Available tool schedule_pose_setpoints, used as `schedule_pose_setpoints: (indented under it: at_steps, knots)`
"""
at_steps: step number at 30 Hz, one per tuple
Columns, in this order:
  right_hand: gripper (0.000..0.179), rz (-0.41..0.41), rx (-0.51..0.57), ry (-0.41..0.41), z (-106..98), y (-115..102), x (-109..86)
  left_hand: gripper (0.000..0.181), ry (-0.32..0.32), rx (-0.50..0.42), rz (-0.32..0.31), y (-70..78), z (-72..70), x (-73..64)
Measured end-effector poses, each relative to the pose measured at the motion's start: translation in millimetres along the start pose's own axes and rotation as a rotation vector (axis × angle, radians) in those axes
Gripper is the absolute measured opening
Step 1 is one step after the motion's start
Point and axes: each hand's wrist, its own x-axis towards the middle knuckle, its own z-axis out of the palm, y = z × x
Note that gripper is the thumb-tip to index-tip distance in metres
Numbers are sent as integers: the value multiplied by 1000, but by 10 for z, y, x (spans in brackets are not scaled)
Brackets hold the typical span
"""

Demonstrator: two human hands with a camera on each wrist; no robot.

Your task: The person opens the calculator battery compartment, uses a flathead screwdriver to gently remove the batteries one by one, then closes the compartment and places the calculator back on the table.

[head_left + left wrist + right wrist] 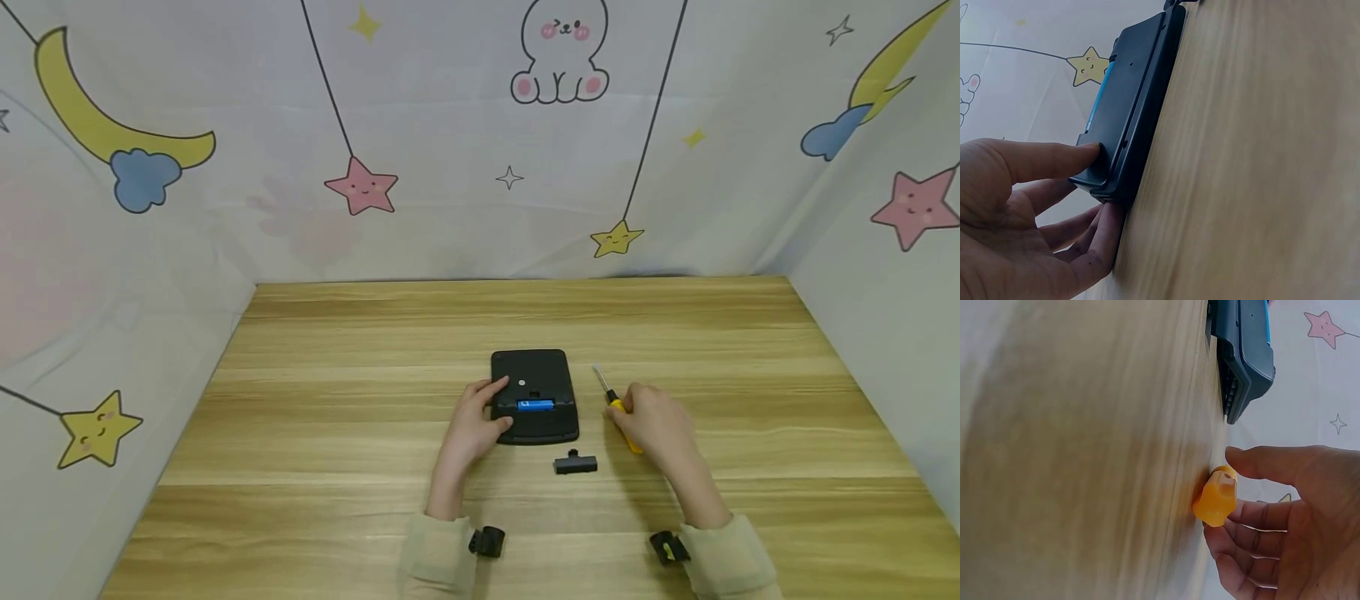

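Note:
A black calculator (534, 367) lies back side up on the table, its battery slot uncovered. In that slot sits a blue battery (536, 406). My left hand (472, 421) holds the calculator by its left side, with the thumb (1066, 159) pressed on the back and fingers at the edge. To the right, my right hand (660, 421) has its thumb and fingers around the yellow handle of a screwdriver (1216, 500), whose metal tip points away from me. A small dark battery cover (575, 463) rests just below the calculator.
The wood-grain table (337, 417) carries all of these things. Behind it and along both sides hangs a white cloth (450, 225) printed with stars, moons and clouds. Each wrist wears a small black camera mount (489, 542).

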Motion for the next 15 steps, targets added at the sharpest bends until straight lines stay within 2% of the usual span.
schedule_pose_setpoints:
  at_steps: [15]
  knots:
    - [39,13,-41,-78,-7,-31,29,58,1,-2,-4,-10,-1,11]
